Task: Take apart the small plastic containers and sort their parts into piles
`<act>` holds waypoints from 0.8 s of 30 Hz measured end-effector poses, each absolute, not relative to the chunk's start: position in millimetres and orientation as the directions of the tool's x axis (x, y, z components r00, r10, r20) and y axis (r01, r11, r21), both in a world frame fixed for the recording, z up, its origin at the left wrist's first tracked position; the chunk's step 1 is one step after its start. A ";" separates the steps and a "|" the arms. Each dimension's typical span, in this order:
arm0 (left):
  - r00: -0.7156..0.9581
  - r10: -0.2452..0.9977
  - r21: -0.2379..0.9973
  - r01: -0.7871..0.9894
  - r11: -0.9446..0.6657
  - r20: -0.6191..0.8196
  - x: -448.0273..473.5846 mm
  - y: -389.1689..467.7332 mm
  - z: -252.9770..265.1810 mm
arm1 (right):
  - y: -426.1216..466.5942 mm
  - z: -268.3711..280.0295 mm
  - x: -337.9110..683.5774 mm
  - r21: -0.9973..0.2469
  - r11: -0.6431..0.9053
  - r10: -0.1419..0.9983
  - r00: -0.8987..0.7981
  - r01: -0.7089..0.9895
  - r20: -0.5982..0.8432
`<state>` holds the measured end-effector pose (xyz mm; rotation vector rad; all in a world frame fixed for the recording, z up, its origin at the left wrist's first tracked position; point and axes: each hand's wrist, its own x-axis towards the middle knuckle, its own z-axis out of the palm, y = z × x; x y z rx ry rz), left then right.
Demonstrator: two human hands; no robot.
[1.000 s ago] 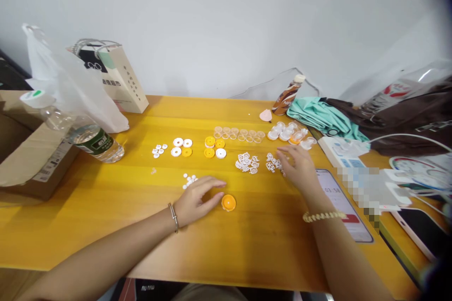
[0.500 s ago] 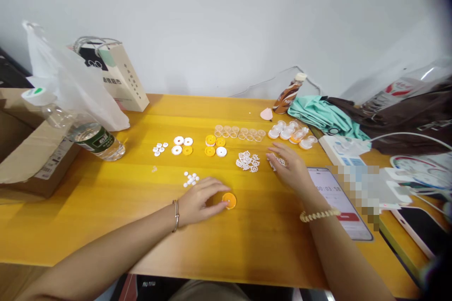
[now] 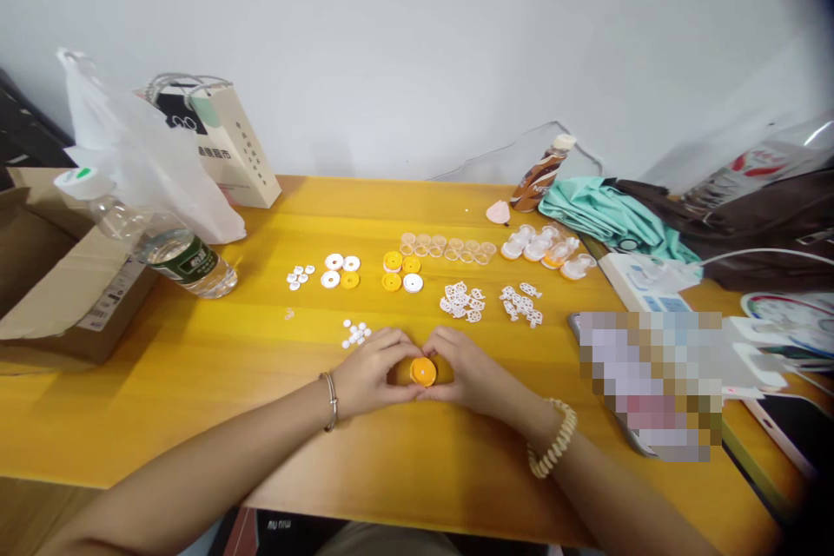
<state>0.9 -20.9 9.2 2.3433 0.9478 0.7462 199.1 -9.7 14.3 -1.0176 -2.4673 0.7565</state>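
On the table in front of me sits a small orange round plastic piece (image 3: 423, 372) with a light dot at its middle. My left hand (image 3: 373, 371) curls around its left side, thumb and fingertips closed on the edge. From the right, my right hand (image 3: 470, 372) closes on the same piece, its fingertips meeting those of the left. Whether a smaller part is under the fingers, I cannot tell. Just beyond my left hand lie small white round pieces (image 3: 355, 333). Farther off are two groups of white openwork parts (image 3: 463, 302), (image 3: 521, 305).
White and yellow discs (image 3: 392, 281) and clear rings (image 3: 455, 250) stand in rows behind. Assembled clear-topped pieces (image 3: 535, 245) sit at the back right. A phone (image 3: 625, 382) lies right; a water bottle (image 3: 186, 259) leans by a cardboard box (image 3: 84, 304) at left.
My right hand has left the right-hand group of white openwork parts and moved left to the orange piece. My left hand has stayed there.
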 end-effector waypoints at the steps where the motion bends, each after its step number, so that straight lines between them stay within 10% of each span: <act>1: 0.596 0.747 0.625 0.470 -0.623 0.296 1.0 -21.1 9.1 | -9.3 13.0 198.9 -0.604 0.591 0.733 -0.668 0.535 0.127; 10: 0.479 0.828 0.740 0.434 -0.513 0.292 -1.5 -19.0 16.6 | -6.1 9.8 198.6 -0.651 0.551 0.742 -0.663 0.523 0.096; 24: 0.292 0.856 0.469 0.737 -0.486 0.427 -28.8 40.8 22.5 | -6.6 14.8 200.8 -0.666 0.523 0.744 -0.666 0.532 0.051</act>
